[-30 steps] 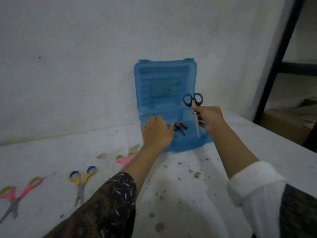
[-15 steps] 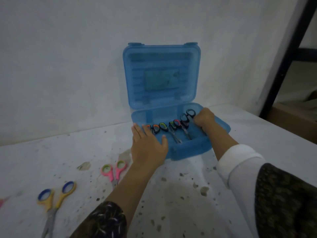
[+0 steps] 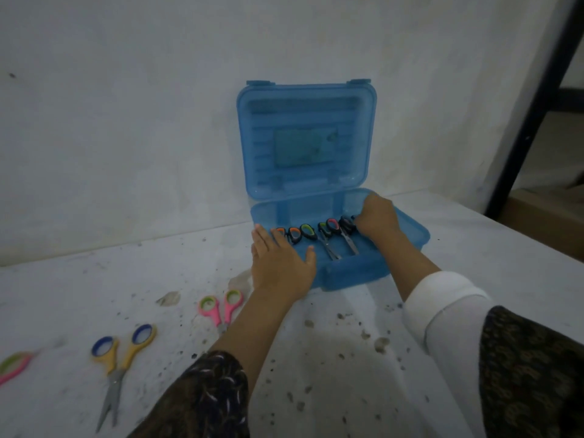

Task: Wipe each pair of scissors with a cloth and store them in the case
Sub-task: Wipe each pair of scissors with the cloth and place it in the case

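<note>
White, dirt-speckled desk (image 3: 316, 374) against a plain pale wall; one translucent blue plastic case (image 3: 407, 235) stands on it with its lid raised upright.

Hands: two in view. The left hand (image 3: 281, 263) lies flat, fingers spread, on the near left corner of the case tray and grips nothing. The right hand (image 3: 376, 216) is inside the tray at its right side, fingers curled down beside the black-handled scissors (image 3: 347, 230); whether it grips them cannot be told, as the fingertips are hidden.

Scissors in the case: a row of handle loops is visible: orange, orange, green, then green, pink, then black. Two blade pairs are plainly seen, those of the green-and-pink-looped scissors (image 3: 328, 238) and of the black-handled pair. The orange-and-green-looped scissors (image 3: 295, 233) at the left are partly covered by the left hand, so the full count there is uncertain; at least three pairs.

Scissors on the desk: three. One pink-handled pair with green-lined loops (image 3: 221, 306) lies just beside the left forearm, blades hidden under it. One yellow-handled pair with blue-lined loops (image 3: 121, 358) lies further left, wholly visible. One more pink-and-green pair (image 3: 14, 366) is cut off by the left frame edge.

Cloth: a pale crumpled scrap (image 3: 241, 279) by the left wrist, too indistinct to identify.
</note>
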